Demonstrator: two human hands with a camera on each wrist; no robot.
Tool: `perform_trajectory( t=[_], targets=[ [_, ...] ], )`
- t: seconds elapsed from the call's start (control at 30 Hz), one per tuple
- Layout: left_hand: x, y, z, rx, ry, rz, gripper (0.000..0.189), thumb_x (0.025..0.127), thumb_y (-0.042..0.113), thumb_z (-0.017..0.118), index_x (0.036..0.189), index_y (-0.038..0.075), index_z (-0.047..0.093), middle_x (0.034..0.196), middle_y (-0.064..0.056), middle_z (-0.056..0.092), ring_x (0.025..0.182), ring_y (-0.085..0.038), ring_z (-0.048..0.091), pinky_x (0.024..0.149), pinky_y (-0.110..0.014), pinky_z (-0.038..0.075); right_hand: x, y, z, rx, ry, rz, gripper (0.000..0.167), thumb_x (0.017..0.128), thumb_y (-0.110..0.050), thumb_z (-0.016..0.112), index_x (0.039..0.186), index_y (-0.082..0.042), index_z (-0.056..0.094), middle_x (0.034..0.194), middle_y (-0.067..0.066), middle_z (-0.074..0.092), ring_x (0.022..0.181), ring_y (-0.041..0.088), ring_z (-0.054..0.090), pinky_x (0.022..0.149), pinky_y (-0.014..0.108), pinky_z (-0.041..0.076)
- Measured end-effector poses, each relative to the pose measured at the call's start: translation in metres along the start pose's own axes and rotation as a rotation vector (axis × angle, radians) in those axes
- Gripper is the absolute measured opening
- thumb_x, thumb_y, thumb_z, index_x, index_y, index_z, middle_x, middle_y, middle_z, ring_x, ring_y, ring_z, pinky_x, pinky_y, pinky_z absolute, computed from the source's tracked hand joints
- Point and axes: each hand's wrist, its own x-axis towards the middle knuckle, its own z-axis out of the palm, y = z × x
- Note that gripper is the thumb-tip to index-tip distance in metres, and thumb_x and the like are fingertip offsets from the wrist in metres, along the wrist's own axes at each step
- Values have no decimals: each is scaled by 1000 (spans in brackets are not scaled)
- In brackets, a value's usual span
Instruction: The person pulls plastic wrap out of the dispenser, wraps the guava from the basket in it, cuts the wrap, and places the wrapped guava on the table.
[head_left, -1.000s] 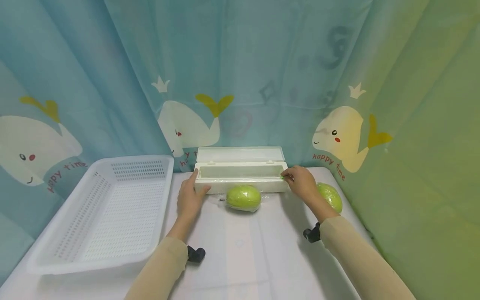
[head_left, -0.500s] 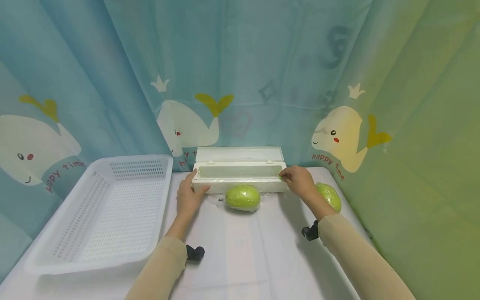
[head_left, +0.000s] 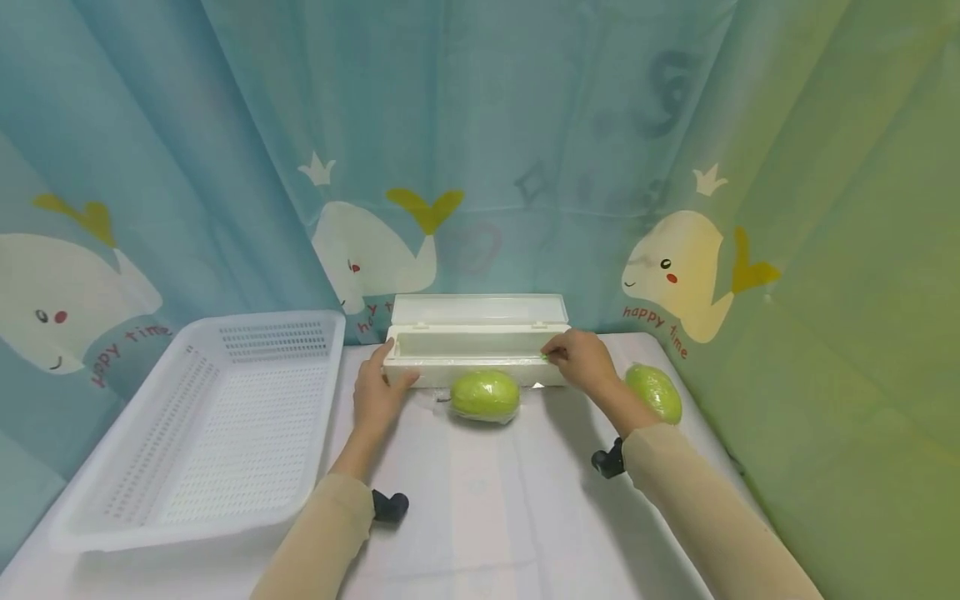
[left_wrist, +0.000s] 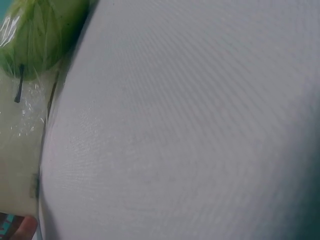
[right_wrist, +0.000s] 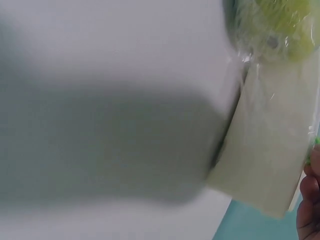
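A long white cling film dispenser [head_left: 431,374] stands at the back of the table, its lid [head_left: 480,309] tipped back. My left hand [head_left: 377,397] grips its left end, thumb on the front wall. With thumb and fingers, my right hand [head_left: 585,363] pinches a small green slide cutter [head_left: 544,357] on the front edge, right of the middle. Clear film hangs over the front wall onto a green, stemmed, melon-like fruit [head_left: 486,396] lying just before the dispenser. In the right wrist view, the slide cutter [right_wrist: 317,141] shows partly beside the fingertips.
A second green fruit [head_left: 655,393], shiny with film, lies beyond my right forearm near the table's right edge. To the left stands a white perforated basket [head_left: 330,417]. Curtains [head_left: 495,150] with whale prints hang behind and along the right side.
My right hand has slid left along the dispenser's front edge with the green slide cutter. The left hand keeps its hold, and the fruit lies where it was.
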Motion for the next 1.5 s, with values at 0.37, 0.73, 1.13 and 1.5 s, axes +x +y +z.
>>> perform_trajectory(
  t=[0.37,0.73,1.13,1.5],
  targets=[
    [-3,3,-2,16,-15,-17,74,89,36,74,153,21,39,126,-20,53,113,-39,53,99,-56,42,8,-16,4,-11,-58,46,10,90,-8,72,98,-10,79,101,8,76,99,27,70,89,43,55],
    [-2,2,-1,8,-16,1,75,89,36,74,153,21,39,127,-21,52,114,-39,53,100,-56,41,14,-23,12,25,-77,10,8,90,-9,73,96,-10,78,95,6,76,91,23,71,84,40,56],
    [-1,2,1,-12,-4,11,75,89,36,74,153,20,40,127,-21,53,113,-38,53,99,-56,42,24,-44,19,71,-94,8,7,90,-11,74,95,-10,78,91,4,76,86,19,70,81,38,56],
    [-2,1,-1,-6,-11,15,74,89,37,74,153,19,40,127,-22,52,114,-40,53,97,-58,42,30,-52,25,47,-135,36,8,91,-13,72,95,-11,79,90,2,76,85,18,68,82,37,55]
  ],
)
